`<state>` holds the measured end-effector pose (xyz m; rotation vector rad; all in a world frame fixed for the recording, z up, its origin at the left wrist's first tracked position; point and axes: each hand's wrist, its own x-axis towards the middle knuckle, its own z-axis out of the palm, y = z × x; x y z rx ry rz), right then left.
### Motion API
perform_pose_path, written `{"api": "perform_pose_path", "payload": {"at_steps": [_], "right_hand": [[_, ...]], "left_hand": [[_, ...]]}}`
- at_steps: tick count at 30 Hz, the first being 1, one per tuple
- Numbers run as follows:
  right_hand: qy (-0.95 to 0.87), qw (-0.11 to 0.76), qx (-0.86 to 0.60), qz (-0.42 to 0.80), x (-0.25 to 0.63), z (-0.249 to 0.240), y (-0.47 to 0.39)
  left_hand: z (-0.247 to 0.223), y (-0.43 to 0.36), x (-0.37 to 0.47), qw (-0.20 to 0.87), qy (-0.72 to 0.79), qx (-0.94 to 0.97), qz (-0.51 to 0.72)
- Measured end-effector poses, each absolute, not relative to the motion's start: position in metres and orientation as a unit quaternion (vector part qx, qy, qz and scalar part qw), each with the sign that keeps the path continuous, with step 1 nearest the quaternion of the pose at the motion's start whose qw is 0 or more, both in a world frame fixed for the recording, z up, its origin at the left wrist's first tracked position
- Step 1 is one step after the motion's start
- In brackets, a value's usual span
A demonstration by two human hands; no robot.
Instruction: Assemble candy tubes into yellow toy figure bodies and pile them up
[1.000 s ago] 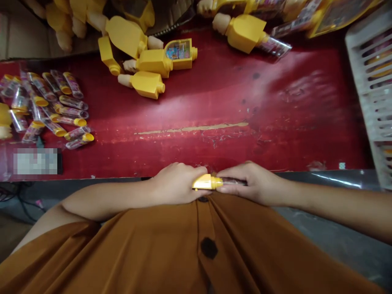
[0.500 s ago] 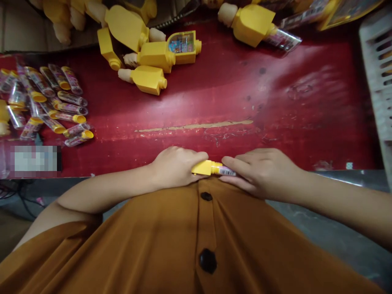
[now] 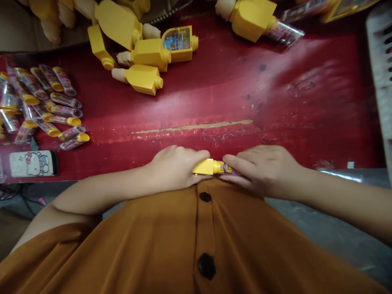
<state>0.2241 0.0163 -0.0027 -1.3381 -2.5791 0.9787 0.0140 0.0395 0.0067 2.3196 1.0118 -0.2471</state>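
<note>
At the table's front edge, close to my shirt, my left hand (image 3: 180, 165) is closed around a yellow plastic toy body (image 3: 203, 167), most of it hidden in the palm. My right hand (image 3: 263, 167) grips a clear tube with a printed label (image 3: 228, 168) between thumb and fingers. The tube's yellow collar meets the neck of the toy body, the two lying in one line. Several similar yellow toy bodies (image 3: 143, 77) with pale ends lie farther back on the red table (image 3: 190, 106).
Several labelled tubes with yellow caps (image 3: 72, 141) are heaped at the left. Below them lies a phone in a cartoon case (image 3: 33, 163). Another toy body with a tube attached (image 3: 252, 18) rests at the back. A cardboard box (image 3: 18, 34) stands back left, a white crate (image 3: 379, 61) right.
The tube has turned about its length: a barcode showed before, and a colourful printed side shows now. Both hands keep nearly the same place. The view has shifted slightly.
</note>
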Motion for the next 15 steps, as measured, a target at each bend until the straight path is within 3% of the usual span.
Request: {"api": "perform_pose_path", "payload": {"at_steps": [2, 6, 8, 10, 13, 15], "right_hand": [[-0.786, 0.050, -0.444, 0.427, 0.222, -0.011, 0.010], [-0.462, 0.015, -0.449, 0.764, 0.217, -0.021, 0.011], [-0.398, -0.022, -0.435, 0.807, 0.216, -0.017, 0.017], [-0.506, -0.011, -0.449, 0.737, 0.218, -0.011, 0.023], [-0.765, 0.039, -0.451, 0.459, 0.222, -0.005, 0.023], [-0.840, 0.058, -0.427, 0.328, 0.222, -0.007, 0.018]], "left_hand": [[0.004, 0.038, 0.015, 0.277, 0.348, 0.890, -0.097], [0.003, 0.035, 0.017, 0.223, 0.331, 0.911, -0.105], [0.005, 0.036, 0.016, 0.222, 0.338, 0.908, -0.106], [0.008, 0.039, 0.015, 0.236, 0.353, 0.899, -0.109], [0.009, 0.042, 0.014, 0.258, 0.370, 0.887, -0.102], [0.007, 0.042, 0.014, 0.269, 0.358, 0.889, -0.091]]}}
